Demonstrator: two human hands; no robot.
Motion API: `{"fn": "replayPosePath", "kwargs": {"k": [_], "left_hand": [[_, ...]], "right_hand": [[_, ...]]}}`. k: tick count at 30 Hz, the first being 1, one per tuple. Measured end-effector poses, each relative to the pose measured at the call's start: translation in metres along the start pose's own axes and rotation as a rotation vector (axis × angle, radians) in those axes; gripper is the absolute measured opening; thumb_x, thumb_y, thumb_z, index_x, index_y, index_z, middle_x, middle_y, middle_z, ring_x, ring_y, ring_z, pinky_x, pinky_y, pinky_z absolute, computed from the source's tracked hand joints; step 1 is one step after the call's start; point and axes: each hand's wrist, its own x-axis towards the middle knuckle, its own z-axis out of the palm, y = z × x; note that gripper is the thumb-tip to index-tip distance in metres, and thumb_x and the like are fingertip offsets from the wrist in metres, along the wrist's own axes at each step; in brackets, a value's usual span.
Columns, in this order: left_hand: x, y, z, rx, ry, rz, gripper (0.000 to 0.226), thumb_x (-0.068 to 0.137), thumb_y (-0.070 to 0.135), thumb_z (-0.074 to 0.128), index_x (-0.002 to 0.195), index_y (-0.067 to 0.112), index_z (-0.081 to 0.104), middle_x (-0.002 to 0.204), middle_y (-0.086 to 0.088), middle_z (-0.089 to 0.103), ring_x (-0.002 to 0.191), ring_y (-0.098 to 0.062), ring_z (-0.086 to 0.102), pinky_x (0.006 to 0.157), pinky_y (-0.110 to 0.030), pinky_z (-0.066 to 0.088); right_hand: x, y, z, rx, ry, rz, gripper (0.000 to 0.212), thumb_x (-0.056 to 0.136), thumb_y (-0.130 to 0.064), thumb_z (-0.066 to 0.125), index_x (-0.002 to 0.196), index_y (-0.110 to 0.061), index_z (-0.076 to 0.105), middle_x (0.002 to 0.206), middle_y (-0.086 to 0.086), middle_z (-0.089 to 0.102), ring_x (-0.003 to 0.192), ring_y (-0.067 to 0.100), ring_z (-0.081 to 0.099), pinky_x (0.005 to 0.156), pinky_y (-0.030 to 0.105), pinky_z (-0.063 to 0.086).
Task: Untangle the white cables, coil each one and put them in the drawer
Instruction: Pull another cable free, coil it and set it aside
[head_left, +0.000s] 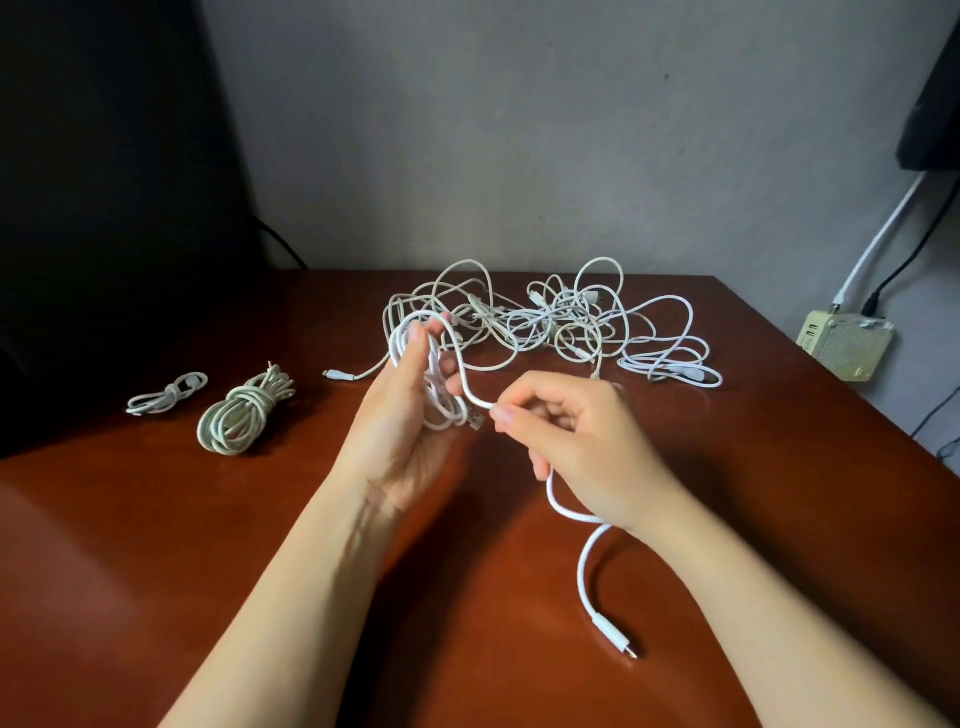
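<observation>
Above the middle of the brown table (156, 545), my left hand (402, 431) holds several loops of a white cable (434, 384) wound round its fingers. My right hand (571, 441) pinches the same cable just right of the loops. The cable's free end runs under my right hand and lies on the table, ending in a plug (618, 636). A tangle of white cables (550, 322) lies behind my hands. At the left rest a thick coiled cable (241, 415) and a small coiled cable (166, 395). No drawer is in view.
A beige box (844, 345) with cords plugged into it sits off the table's far right corner. A dark monitor (104, 208) fills the left background. The wall rises directly behind the table.
</observation>
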Motion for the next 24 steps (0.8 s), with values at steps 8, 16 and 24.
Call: {"fn": "replayPosePath", "kwargs": {"k": [8, 16, 24], "left_hand": [[0.0, 0.001, -0.002, -0.063, 0.053, -0.073, 0.021, 0.098, 0.022, 0.047, 0.087, 0.015, 0.064, 0.069, -0.001, 0.06, 0.061, -0.014, 0.062, 0.052, -0.023, 0.052], [0.002, -0.003, 0.001, -0.135, 0.058, -0.076, 0.024, 0.101, 0.032, 0.036, 0.093, 0.015, 0.051, 0.055, 0.006, 0.035, 0.042, -0.005, 0.035, 0.059, -0.023, 0.053], [0.005, 0.01, -0.01, -0.203, 0.206, 0.025, 0.015, 0.102, 0.024, 0.04, 0.097, 0.014, 0.051, 0.07, 0.002, 0.04, 0.06, -0.009, 0.043, 0.089, -0.039, 0.047]], "right_hand": [[-0.002, 0.001, 0.001, -0.09, -0.084, 0.024, 0.016, 0.081, -0.028, 0.063, 0.068, -0.018, 0.066, 0.05, 0.004, 0.042, 0.049, 0.012, 0.04, 0.056, 0.029, 0.038], [0.0, 0.002, 0.0, -0.163, -0.076, 0.117, 0.02, 0.092, -0.024, 0.058, 0.076, -0.016, 0.066, 0.057, 0.007, 0.052, 0.052, 0.021, 0.056, 0.06, 0.033, 0.047], [-0.002, -0.003, -0.001, -0.174, -0.327, 0.349, 0.028, 0.091, -0.035, 0.059, 0.117, -0.026, 0.058, 0.075, -0.003, 0.072, 0.059, 0.005, 0.065, 0.065, 0.016, 0.048]]}}
